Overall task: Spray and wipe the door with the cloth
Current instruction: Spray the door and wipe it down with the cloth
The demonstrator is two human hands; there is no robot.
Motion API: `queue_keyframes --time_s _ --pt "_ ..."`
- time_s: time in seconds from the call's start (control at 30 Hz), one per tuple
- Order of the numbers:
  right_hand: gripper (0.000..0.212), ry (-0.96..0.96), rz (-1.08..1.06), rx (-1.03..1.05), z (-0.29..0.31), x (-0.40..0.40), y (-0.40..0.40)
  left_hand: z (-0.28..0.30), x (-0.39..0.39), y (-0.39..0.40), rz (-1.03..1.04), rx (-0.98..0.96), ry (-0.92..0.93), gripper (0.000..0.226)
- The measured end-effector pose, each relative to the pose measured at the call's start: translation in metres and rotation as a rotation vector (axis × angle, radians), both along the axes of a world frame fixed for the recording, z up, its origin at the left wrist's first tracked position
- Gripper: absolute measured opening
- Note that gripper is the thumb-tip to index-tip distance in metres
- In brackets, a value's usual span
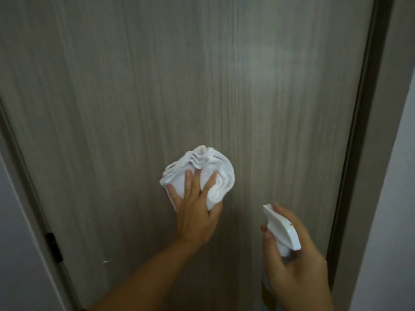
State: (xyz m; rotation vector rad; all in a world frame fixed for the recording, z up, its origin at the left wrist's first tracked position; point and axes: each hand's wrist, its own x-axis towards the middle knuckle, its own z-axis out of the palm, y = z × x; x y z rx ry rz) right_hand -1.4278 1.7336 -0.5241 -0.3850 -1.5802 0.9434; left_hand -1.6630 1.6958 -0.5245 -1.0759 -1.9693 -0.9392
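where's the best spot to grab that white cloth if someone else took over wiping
Take the white cloth at its bunched upper folds, coming from above or from its right edge. The left hand covers the lower left, pressing it flat against the door, so only the top and right folds stand free. The right hand holds the spray bottle just below right.

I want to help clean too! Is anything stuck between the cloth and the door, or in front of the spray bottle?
Nothing visible. The left hand presses the cloth straight against the door. The right hand holds the spray bottle beside it, with bare door ahead.
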Motion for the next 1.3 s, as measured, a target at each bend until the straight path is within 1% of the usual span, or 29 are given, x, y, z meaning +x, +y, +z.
queue_keyframes --time_s 0.1,0.13,0.23,0.33,0.4,0.43,0.47,0.53,0.57,0.67,0.73,0.8,0.9,1.03,1.07,1.13,1.17,1.2,1.23,1.3 --pt "0.059 -0.024 -0.005 0.014 -0.011 -0.002 0.002 0.02 -0.021 -0.024 -0.102 0.271 -0.254 0.059" --pt "0.061 -0.03 -0.011 0.021 -0.013 -0.004 0.003 0.025 -0.029 -0.033 -0.163 0.311 -0.288 0.058" --pt "0.075 -0.054 -0.01 0.061 -0.012 -0.01 0.002 0.03 -0.047 -0.053 -0.336 0.268 -0.266 0.06" --pt "0.084 -0.065 -0.013 0.113 -0.006 -0.018 0.002 0.031 -0.051 -0.06 -0.336 0.181 -0.289 0.067" --pt "0.09 -0.061 -0.021 0.153 -0.005 -0.026 0.003 0.033 -0.047 -0.062 -0.356 0.162 -0.309 0.068" --pt "0.088 -0.055 -0.023 0.169 -0.005 -0.029 0.003 0.034 -0.044 -0.062 -0.356 0.156 -0.315 0.067" --pt "0.078 -0.037 -0.024 0.189 -0.005 -0.031 0.003 0.035 -0.041 -0.063 -0.348 0.154 -0.322 0.067" --pt "0.05 0.0 -0.007 0.199 -0.007 -0.036 0.003 0.035 -0.035 -0.063 -0.331 0.153 -0.338 0.068" --pt "0.046 0.003 -0.001 0.18 -0.008 -0.04 0.004 0.034 -0.033 -0.063 -0.322 0.152 -0.346 0.071" --pt "0.046 0.019 -0.023 0.174 -0.013 -0.046 0.006 0.033 -0.03 -0.062 -0.292 0.152 -0.369 0.074" --pt "0.056 -0.015 -0.032 0.177 -0.012 -0.044 0.002 0.033 -0.03 -0.062 -0.282 0.146 -0.376 0.071" --pt "0.058 -0.049 -0.037 0.192 -0.015 -0.044 0.003 0.034 -0.03 -0.062 -0.277 0.143 -0.366 0.067" --pt "0.058 -0.025 -0.038 0.178 -0.015 -0.045 0.003 0.03 -0.032 -0.058 -0.281 0.164 -0.342 0.068" --pt "0.055 0.033 -0.034 0.162 -0.021 -0.05 0.009 0.017 -0.036 -0.052 -0.223 0.191 -0.294 0.08" --pt "0.062 0.027 -0.022 0.171 -0.024 -0.05 0.013 0.015 -0.036 -0.052 -0.209 0.189 -0.231 0.078" --pt "0.086 0.033 -0.018 0.136 -0.033 -0.047 0.018 0.006 -0.037 -0.048 -0.174 0.164 0.02 0.065" --pt "0.081 0.048 0.008 0.094 -0.035 -0.042 0.021 -0.001 -0.036 -0.041 -0.138 0.147 0.145 0.062" --pt "0.066 0.091 -0.002 0.084 -0.036 -0.035 0.022 -0.007 -0.031 -0.028 -0.081 0.139 0.206 0.061" --pt "0.053 0.135 -0.041 0.102 -0.035 -0.032 0.023 -0.013 -0.023 -0.009 0.004 0.146 0.19 0.063" --pt "0.032 0.207 -0.097 0.108 -0.03 -0.023 0.029 -0.016 0.004 0.038 0.218 0.197 0.039 0.068"
